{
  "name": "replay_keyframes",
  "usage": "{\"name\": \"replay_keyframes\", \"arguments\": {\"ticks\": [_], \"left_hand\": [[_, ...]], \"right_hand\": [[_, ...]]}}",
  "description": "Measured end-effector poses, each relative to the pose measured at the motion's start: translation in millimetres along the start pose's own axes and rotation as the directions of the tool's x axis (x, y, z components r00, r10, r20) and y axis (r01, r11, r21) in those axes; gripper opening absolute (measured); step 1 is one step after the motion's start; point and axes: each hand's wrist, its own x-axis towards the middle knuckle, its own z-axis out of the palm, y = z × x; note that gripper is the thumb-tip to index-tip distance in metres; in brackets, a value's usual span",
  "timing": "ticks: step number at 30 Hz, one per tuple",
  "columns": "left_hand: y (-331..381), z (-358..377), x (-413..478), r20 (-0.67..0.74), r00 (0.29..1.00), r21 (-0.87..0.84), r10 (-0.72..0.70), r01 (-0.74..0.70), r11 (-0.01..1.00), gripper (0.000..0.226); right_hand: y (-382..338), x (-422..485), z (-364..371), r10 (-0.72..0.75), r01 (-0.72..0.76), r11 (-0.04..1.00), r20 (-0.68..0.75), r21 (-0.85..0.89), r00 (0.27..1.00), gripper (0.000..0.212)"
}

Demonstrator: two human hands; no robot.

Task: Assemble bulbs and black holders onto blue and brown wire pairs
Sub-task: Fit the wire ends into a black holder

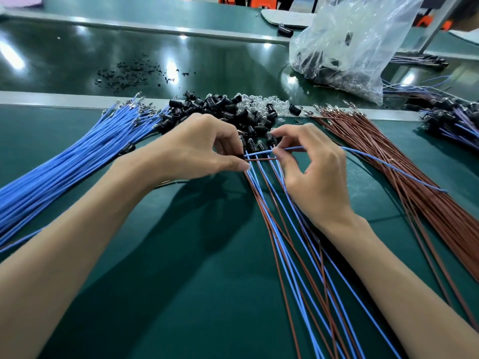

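Landmark: heap of black holders on the green mat, clear bulbs mixed into its right part.

Just on the near side of the heap, left hand: thumb and forefinger closed in a pinch on a small black holder, other fingers curled under. Right of it, equally close to the heap, right hand: thumb and forefinger pinched on a blue wire, remaining fingers loosely bent.

Stretched between the two hands, that blue wire and, just below it, a brown wire, nearly parallel; cannot tell whether the right pinch takes in the brown one too. Long tail of the blue wire off to the right of the heap, crossing over the brown bundle.

Left of the heap, blue bundle, fanned out. From the heap's near edge toward the viewer, under both hands, finished pairs.

Beyond the heap to the right, clear bag of more parts; beyond it to the left, black scraps.
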Motion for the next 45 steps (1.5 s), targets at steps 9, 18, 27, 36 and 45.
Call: {"name": "replay_keyframes", "arguments": {"ticks": [9,18,27,36,45], "left_hand": [[-2,-1,1,0.018,1.0,0.029,0.002,-0.003,1.0,0.013],[2,4,2,0.036,0.999,0.056,0.026,-0.028,0.998,0.012],[1,1,2,0.044,0.999,0.063,0.019,-0.021,0.998,0.014],[-5,-5,1,0.019,1.0,0.136,-0.023,0.02,0.99,0.015],[-3,0,3,0.007,0.999,0.135,-0.037,0.036,0.99,0.015]], "right_hand": [[-1,0,-3,-0.012,0.012,1.0,0.006,0.008,1.0,0.026],[-1,-2,1,-0.068,0.069,0.997,0.067,-0.02,0.995,0.022],[3,0,-2,-0.037,0.037,0.999,0.028,0.006,0.999,0.019],[3,3,-5,0.057,-0.057,0.998,-0.077,-0.005,0.995,0.02],[0,1,-3,0.074,-0.07,0.995,-0.066,0.064,0.995,0.018]]}}
